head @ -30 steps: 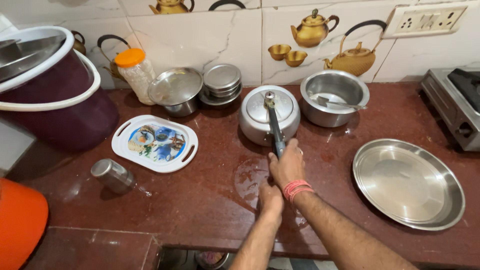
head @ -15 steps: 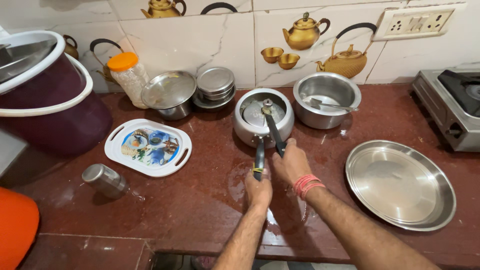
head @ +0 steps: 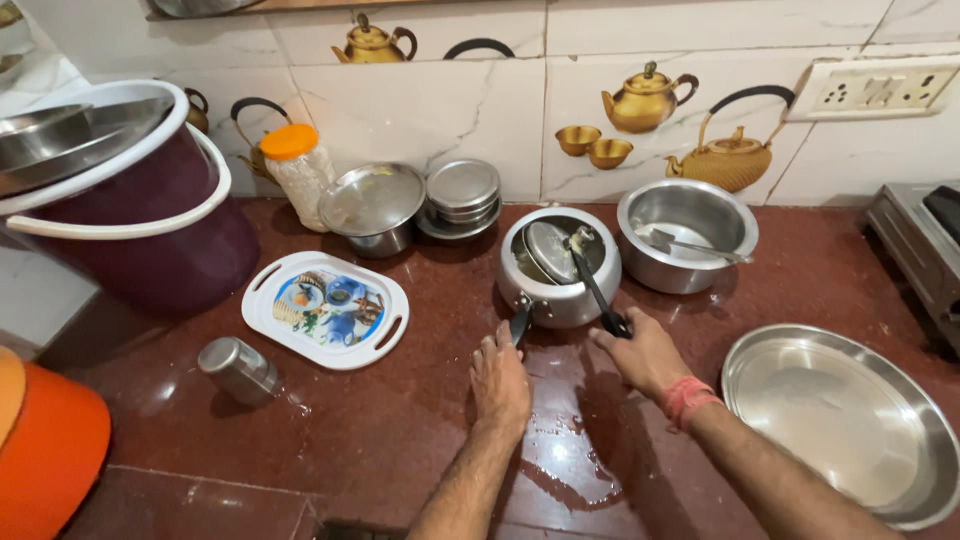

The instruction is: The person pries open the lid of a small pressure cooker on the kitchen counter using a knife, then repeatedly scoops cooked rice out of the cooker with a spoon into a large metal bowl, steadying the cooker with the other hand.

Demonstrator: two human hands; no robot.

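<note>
left hand (head: 502, 380): closed round the black body handle (head: 520, 322) of the pressure cooker (head: 560, 266)
right hand (head: 645, 355): gripping the lid handle (head: 598, 292), red thread on wrist
lid (head: 552, 250): tilted inside the cooker's mouth, handles splayed apart
pressure cooker: on wet red counter (head: 420, 420), just left of steel pot (head: 687, 235)
near: big steel plate (head: 850, 420) at right, printed tray (head: 326, 309) at left

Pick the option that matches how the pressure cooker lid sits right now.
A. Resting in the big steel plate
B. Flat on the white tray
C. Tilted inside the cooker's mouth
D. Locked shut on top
C: the lid sits tilted inside the cooker, and the right hand holds its black handle.
</note>
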